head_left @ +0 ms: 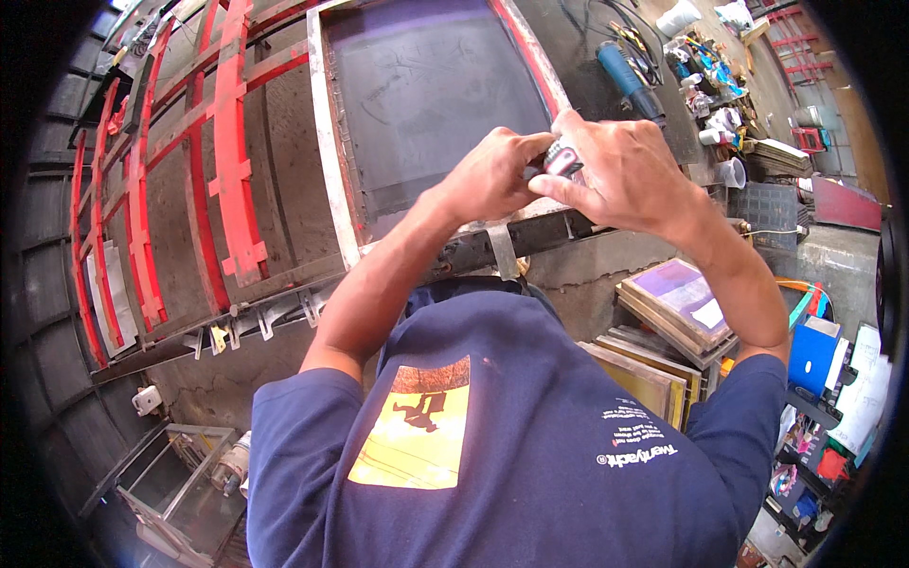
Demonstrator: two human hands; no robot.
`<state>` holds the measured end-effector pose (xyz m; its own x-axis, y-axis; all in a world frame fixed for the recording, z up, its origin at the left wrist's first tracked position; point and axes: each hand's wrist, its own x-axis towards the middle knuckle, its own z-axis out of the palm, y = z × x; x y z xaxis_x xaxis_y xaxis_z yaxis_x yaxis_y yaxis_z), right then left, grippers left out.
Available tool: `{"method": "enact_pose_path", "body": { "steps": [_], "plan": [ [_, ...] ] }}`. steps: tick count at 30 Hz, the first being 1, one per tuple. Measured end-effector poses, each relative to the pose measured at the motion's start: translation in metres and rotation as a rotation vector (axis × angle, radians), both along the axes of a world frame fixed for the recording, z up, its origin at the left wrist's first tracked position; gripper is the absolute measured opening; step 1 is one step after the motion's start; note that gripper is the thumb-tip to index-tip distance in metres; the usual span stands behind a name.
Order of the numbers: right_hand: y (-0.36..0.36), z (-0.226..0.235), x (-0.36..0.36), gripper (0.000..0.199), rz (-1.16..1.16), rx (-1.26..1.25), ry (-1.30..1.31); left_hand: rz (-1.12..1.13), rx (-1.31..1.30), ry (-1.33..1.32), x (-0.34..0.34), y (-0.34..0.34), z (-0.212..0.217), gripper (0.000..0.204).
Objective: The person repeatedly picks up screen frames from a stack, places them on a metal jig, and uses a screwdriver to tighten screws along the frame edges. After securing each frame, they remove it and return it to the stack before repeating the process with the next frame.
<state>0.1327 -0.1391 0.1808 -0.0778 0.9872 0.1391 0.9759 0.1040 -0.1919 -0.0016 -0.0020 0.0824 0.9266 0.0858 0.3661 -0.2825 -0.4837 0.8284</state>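
Both hands meet over the near right corner of a screen-printing frame. My left hand is closed, its fingertips against a small white item with dark and red markings. Around the same item, from the other side, curls my right hand, thumb pointing left. Most of the item is hidden by the fingers, so its kind cannot be made out. Beneath and beyond the hands lies the screen's dark mesh, purplish at its far end, inside a worn white and red rim.
Red metal racks stand at the left. A blue cylindrical power tool with black cable lies beyond my right hand. White cups and small containers crowd the far right. Stacked frames sit below my right forearm.
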Motion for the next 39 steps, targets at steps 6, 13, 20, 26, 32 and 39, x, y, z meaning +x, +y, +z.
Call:
{"method": "enact_pose_path", "body": {
  "steps": [6,13,20,26,32,39],
  "plan": [
    [-0.003,-0.008,0.012,0.030,0.017,0.023,0.059,0.051,-0.106,-0.020,0.004,-0.014,-0.007,0.028],
    [-0.009,0.013,-0.004,0.031,-0.207,-0.242,0.026,0.122,-0.038,0.092,0.002,-0.012,0.005,0.024],
    [-0.009,0.000,0.011,0.036,0.077,-0.052,0.107,0.062,-0.174,-0.086,0.001,-0.016,-0.015,0.029],
    [-0.004,0.002,0.000,0.032,-0.152,-0.199,0.020,0.238,-0.048,-0.033,0.003,-0.024,0.001,0.025],
    [-0.005,0.015,0.004,0.030,0.015,-0.187,0.084,0.011,-0.231,-0.046,-0.004,-0.010,-0.009,0.024],
    [-0.009,0.004,0.002,0.032,-0.017,-0.049,0.062,0.101,-0.147,-0.182,0.001,-0.024,0.004,0.028]
  ]
}}
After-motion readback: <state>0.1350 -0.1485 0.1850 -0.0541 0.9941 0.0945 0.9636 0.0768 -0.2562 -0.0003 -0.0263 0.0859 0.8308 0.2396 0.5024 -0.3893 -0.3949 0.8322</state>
